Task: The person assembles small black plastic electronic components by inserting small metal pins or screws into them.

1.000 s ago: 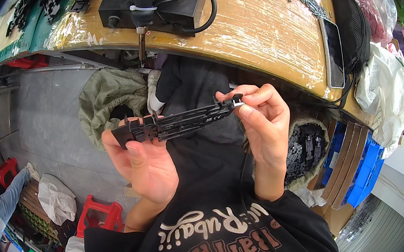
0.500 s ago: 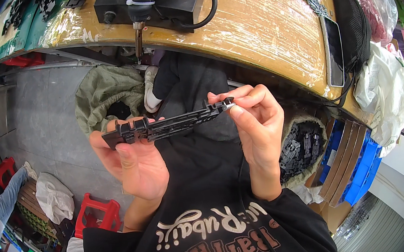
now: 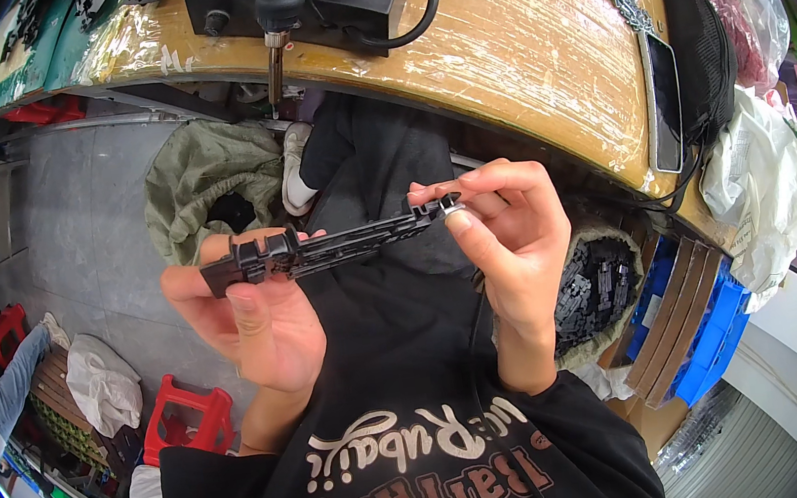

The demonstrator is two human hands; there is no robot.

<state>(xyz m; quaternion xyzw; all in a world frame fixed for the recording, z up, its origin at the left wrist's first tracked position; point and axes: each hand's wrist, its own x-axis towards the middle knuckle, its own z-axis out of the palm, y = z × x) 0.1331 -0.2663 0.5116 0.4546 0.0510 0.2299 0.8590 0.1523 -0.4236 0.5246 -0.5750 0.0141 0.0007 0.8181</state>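
Below workbench [image 3: 513, 46], both hands' grip on black plastic strip [image 3: 328, 246].

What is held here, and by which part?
A long black plastic part: left hand grips its left end, right hand pinches its right end.

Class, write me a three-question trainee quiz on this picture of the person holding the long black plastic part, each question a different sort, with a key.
1. True or false: both hands grip the black plastic part.
2. Which hand pinches a small silvery piece at the part's end? A) left hand B) right hand
3. Fill in: the black box with a cable sits on the wooden ____.

Key: 1. true; 2. B; 3. workbench
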